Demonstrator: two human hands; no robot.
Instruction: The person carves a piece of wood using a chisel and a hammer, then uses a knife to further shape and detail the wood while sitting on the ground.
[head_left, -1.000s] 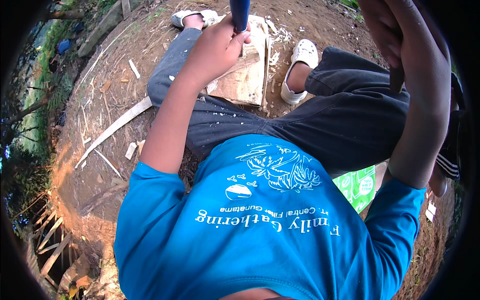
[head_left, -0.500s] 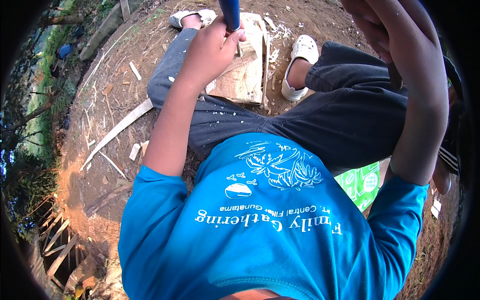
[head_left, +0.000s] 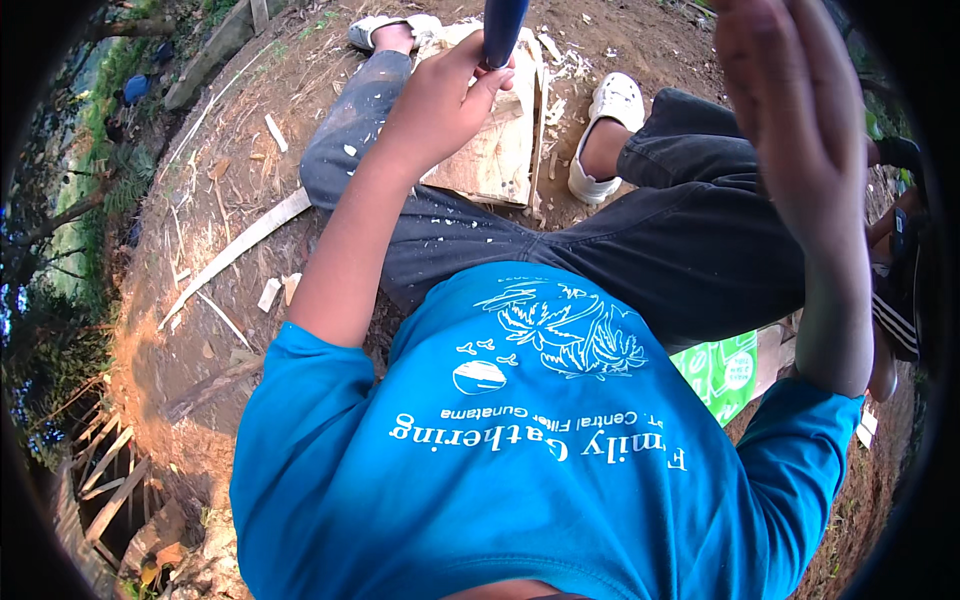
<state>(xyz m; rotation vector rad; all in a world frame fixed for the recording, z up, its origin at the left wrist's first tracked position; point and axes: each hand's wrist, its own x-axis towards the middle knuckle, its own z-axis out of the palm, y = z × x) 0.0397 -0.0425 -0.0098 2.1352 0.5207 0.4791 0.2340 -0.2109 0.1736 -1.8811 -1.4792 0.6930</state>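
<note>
My left hand [head_left: 450, 105] is wrapped around the blue handle [head_left: 503, 32] of what looks like a chisel, held upright above a pale block of wood [head_left: 490, 165]. The hand hides the tool's lower end, so I cannot tell whether it touches the wood. At the upper right, close to the camera, my right hand [head_left: 795, 110] is raised with its fingers curled near the picture's edge. Whatever it grips is out of sight now; half a second ago a dark handle end stuck out beneath it. The block lies on the ground between my feet.
White clogs [head_left: 617, 105] are on my feet, either side of the block. Wood chips and a long pale strip [head_left: 240, 250] litter the dirt at left. A green printed bag [head_left: 720, 375] lies by my right thigh. Another person's leg and sandal [head_left: 905, 240] show at far right.
My right hand has lifted and turned, and the dark handle end beneath it no longer shows. The left hand and blue handle have shifted slightly right in the picture.
</note>
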